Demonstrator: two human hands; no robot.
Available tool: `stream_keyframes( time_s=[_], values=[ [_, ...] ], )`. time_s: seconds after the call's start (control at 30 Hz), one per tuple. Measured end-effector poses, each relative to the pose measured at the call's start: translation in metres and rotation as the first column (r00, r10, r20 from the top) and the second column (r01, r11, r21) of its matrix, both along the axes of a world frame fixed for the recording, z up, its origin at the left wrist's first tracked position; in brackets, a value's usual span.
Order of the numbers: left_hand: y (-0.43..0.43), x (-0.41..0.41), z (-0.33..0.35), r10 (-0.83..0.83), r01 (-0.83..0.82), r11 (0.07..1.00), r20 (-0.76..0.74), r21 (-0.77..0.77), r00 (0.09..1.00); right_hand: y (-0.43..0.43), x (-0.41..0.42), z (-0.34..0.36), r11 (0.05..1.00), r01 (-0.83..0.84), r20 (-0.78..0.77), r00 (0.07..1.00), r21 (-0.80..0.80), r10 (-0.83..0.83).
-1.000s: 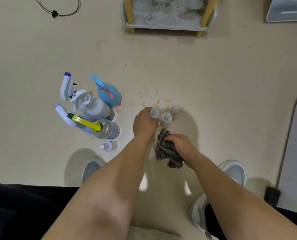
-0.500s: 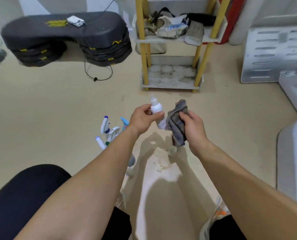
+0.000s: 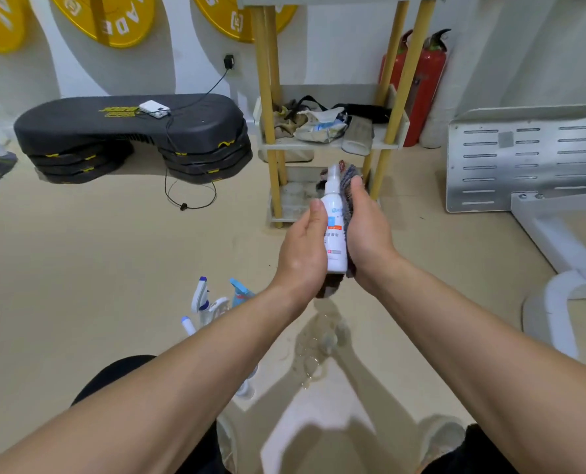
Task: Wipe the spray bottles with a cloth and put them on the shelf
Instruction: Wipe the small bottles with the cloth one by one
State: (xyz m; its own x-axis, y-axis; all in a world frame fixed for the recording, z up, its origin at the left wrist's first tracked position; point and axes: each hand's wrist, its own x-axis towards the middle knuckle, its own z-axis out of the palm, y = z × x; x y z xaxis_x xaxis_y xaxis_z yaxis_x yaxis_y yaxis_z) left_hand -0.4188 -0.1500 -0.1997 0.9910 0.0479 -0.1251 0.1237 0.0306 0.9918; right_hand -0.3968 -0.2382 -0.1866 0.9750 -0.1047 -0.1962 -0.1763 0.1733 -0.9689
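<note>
I see left hand gripping small white spray bottle. Bottle upright, nozzle up, held in air in front of shelf. Right hand clutches grey cloth, pressed against bottle's right side. Other spray bottles stand on floor by left forearm, partly hidden by it. Wet patch on floor below hands. Shelf's middle tier holds crumpled bag. Red fire extinguisher behind shelf's right posts.
</note>
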Motion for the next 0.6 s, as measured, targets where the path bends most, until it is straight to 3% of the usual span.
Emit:
stream_keyframes(
  time_s=[0.07, 0.27, 0.4, 0.5, 0.6],
  values=[
    [0.0, 0.006, -0.001, 0.045, -0.046, 0.998, 0.022, 0.041, 0.999, 0.001, 0.004, 0.007, 0.998, -0.024, -0.041, 0.999, 0.053, 0.027],
    [0.005, 0.026, -0.005, 0.198, -0.196, 0.979, 0.025, -0.056, 0.98, 0.01, 0.006, -0.007, 0.992, -0.005, 0.178, 0.984, -0.124, 0.027],
    [0.003, 0.027, -0.011, 0.224, -0.231, 0.969, 0.08, 0.093, 0.971, 0.015, 0.008, -0.016, 0.985, 0.055, 0.196, 0.98, -0.162, -0.022],
    [-0.005, 0.027, -0.011, 0.208, -0.207, 0.975, -0.001, 0.077, 0.978, 0.02, 0.01, -0.019, 0.971, 0.125, 0.256, 0.964, -0.204, -0.07],
    [-0.011, 0.03, -0.007, 0.175, -0.179, 0.983, -0.094, -0.037, 0.98, 0.021, 0.016, -0.018, 0.984, 0.119, 0.229, 0.97, -0.133, -0.086]
  ],
)
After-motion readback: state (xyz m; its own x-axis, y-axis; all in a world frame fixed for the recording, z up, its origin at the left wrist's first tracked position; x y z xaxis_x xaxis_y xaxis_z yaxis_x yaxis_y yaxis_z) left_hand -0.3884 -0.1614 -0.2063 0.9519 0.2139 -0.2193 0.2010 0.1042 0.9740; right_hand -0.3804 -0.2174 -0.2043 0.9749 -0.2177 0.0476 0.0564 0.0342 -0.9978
